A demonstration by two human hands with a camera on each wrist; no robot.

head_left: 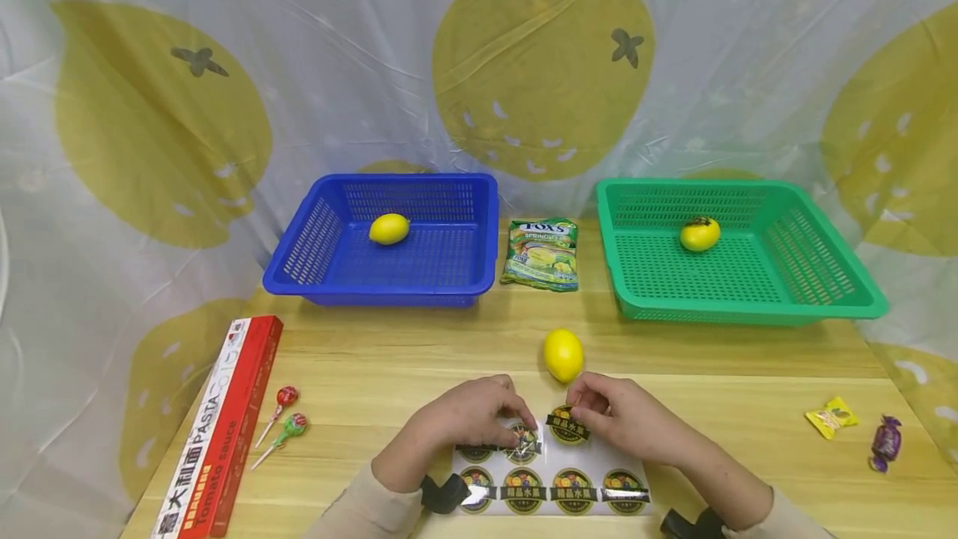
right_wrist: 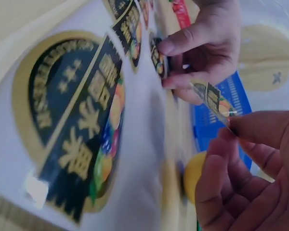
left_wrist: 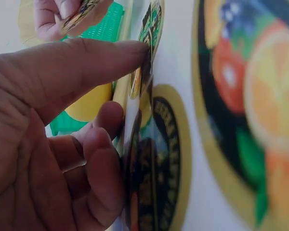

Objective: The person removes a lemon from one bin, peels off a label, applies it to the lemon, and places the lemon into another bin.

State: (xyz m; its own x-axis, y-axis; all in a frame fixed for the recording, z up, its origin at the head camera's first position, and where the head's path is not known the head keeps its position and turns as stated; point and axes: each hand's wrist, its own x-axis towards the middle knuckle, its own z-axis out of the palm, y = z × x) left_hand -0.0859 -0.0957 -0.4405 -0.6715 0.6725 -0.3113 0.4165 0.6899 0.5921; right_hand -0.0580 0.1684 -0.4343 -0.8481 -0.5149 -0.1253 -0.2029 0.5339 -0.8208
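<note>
Peeling is the step in hand: the right hand (head_left: 621, 421) pinches a round fruit sticker (head_left: 567, 427) between thumb and fingertips, lifted off the sticker sheet (head_left: 550, 472) that lies at the near edge of the surface (head_left: 419, 348). The left hand (head_left: 471, 414) holds the sheet's upper edge down, thumb and forefinger pinched on it beside a partly raised sticker. In the right wrist view the peeled sticker (right_wrist: 213, 100) hangs free of the backing, gripped at one edge only.

A loose lemon (head_left: 564, 354) rests just beyond both hands, near the middle of the surface. A blue basket (head_left: 329, 273) at the back left holds one plain lemon (head_left: 389, 229). A green basket (head_left: 748, 310) at the back right holds a lemon (head_left: 699, 234) bearing a dark label.

Judgement: the sticker is off the sheet and not yet applied. The next move calls for carrying it to the loose lemon without letting the adhesive face fold on itself, then pressing it flat onto the curved skin; the left hand would likely need to steady the fruit, which could roll.
</note>
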